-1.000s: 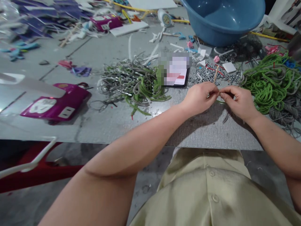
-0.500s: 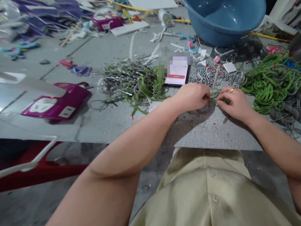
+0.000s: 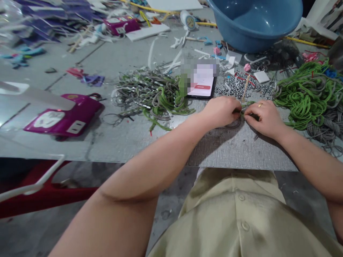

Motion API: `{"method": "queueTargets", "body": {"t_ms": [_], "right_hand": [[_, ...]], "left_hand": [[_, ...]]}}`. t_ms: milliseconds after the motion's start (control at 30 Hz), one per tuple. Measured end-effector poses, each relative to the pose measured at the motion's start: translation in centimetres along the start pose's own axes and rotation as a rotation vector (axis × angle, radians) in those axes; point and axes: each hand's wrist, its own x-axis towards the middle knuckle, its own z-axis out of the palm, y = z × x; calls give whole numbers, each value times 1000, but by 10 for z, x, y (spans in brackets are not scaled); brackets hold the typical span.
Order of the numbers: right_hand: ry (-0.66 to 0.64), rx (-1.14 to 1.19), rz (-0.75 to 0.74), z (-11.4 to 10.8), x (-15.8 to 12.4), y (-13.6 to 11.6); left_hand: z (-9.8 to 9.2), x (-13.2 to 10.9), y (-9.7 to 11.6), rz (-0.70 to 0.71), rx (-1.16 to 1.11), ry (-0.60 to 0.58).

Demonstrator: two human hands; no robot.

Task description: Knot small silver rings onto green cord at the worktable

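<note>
My left hand [image 3: 226,110] is closed in a pinch, its fingertips close to those of my right hand [image 3: 264,116]. My right hand, with a ring on one finger, also pinches. A short stretch of green cord [image 3: 248,104] runs between the two hands, partly hidden by the fingers. Just behind them a thin wooden stick [image 3: 245,87] stands nearly upright. Small silver metal beads [image 3: 235,86] are scattered beyond the hands. Loops of grey cord [image 3: 235,125] lie on the table under my left hand.
A phone [image 3: 200,84] lies behind my left hand. Bundled green and grey cords with metal pieces [image 3: 155,89] lie left of it; a green cord pile [image 3: 302,96] lies right. A blue basin [image 3: 257,25] stands behind. A purple device [image 3: 66,116] sits at left.
Both hands have shifted slightly; my right hand has moved a little to the left, and the fingertips are closer together. Both keep pinching at the cord.
</note>
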Motion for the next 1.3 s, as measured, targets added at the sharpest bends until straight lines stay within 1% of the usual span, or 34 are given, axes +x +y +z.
{"method": "queueTargets", "body": {"t_ms": [267,433,567,733,1000,1200,1300], "right_hand": [[-48,-56,-8,0,0,0],[-79,-58,5,-1,0,0],[-69,-72,38,-5,1,1],[-14,-74,52,-5,0,2],[12,-76,114,-3,0,10],[-16,-81,106,-4,1,11],[-11,-30,103,-4,1,10]], "left_hand": [[3,2,4,-9,-95,3],[5,3,4,-10,-99,25],[8,4,2,-10,-97,23],[12,5,1,11,-120,47],[12,5,0,20,-133,51],[9,3,2,11,-116,30],[10,3,2,20,-106,35]]}}
